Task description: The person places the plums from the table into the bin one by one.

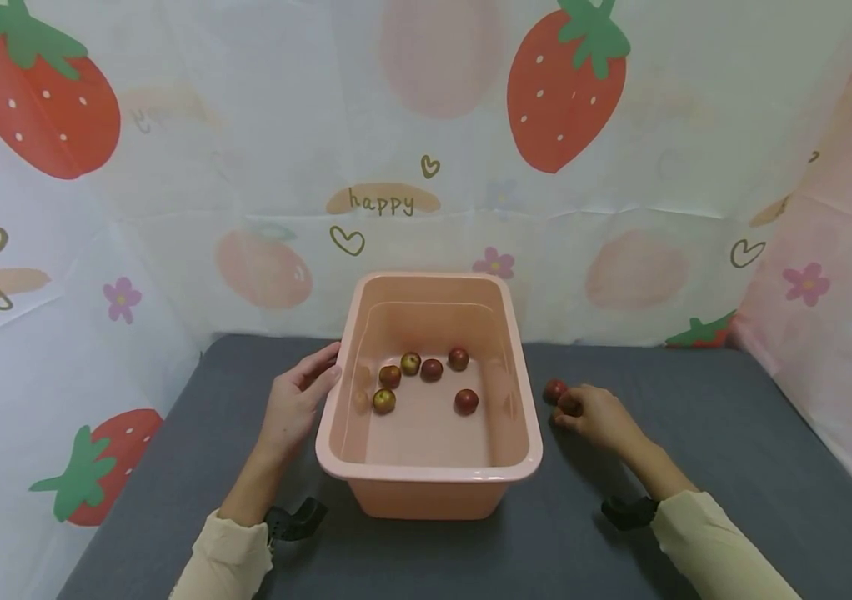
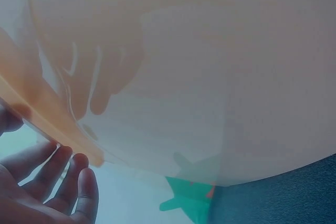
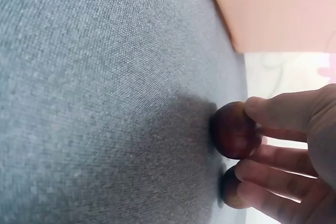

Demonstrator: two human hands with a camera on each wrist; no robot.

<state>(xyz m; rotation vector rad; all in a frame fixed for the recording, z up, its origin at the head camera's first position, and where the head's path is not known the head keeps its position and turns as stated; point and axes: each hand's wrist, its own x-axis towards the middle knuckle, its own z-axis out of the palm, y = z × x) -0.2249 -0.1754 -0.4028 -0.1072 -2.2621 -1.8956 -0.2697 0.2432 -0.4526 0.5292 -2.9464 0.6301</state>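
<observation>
A deep pink plastic tub (image 1: 429, 472) stands on the dark grey cloth, with several small round plums inside, some dark red like this plum (image 1: 466, 402) and some yellow-green like this one (image 1: 384, 401). My left hand (image 1: 298, 400) rests at the tub's left rim; the left wrist view shows the fingertips (image 2: 64, 151) touching the rim (image 2: 79, 145) from outside. Right of the tub, my right hand (image 1: 597, 417) pinches a dark red plum (image 3: 235, 129) between thumb and fingers, low over the cloth. Its outer fingers touch a second dark plum (image 3: 229, 188) beside it, partly hidden by them.
The grey cloth (image 1: 426, 558) covers the tabletop. A white curtain (image 1: 426, 133) printed with strawberries and hearts hangs close behind the tub, with more of it at the left and a pink stretch (image 1: 839, 333) at the right. Each wrist carries a black band.
</observation>
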